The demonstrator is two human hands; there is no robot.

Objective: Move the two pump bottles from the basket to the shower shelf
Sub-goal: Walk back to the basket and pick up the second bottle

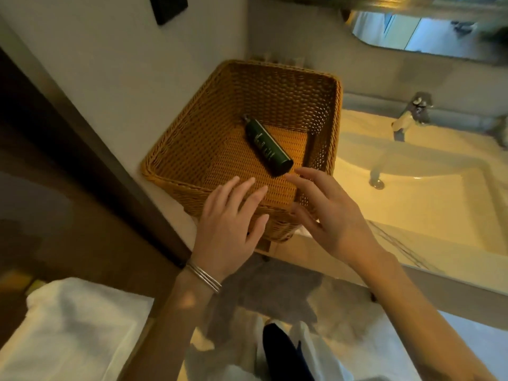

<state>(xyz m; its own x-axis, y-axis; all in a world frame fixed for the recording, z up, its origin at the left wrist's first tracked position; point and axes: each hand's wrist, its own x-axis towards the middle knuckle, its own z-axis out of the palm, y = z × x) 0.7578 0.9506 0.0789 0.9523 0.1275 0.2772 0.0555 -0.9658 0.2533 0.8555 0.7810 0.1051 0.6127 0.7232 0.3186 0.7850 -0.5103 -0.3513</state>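
Note:
A woven wicker basket stands on the vanity counter beside the sink. One dark green pump bottle lies on its side on the basket floor, pump end toward the far left. My left hand hovers over the basket's near rim, fingers apart, holding nothing. My right hand is spread open just short of the bottle's base, its fingertips close to the bottle without gripping it. I see only one bottle in the basket. No shower shelf is in view.
A white sink basin with a chrome tap lies right of the basket. A mirror hangs above. A dark door frame runs along the left. White folded towels lie at the lower left.

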